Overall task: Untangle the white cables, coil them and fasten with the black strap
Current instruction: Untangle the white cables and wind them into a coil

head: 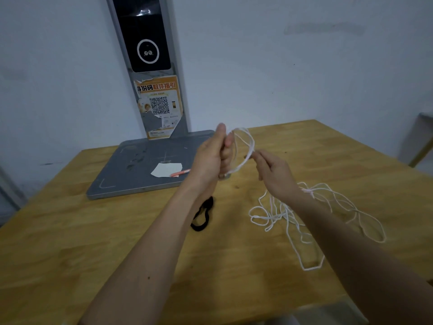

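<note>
both hands [212, 156] [274, 171] pinch white cable [243, 146]; poster [159, 106] reads, seemingly, "取件指引".

We saw dim, flat, bluish light with only faint shadows, a small glare on the black screen [143, 12], soft motion blur, and wide-angle bending at edges.
</note>
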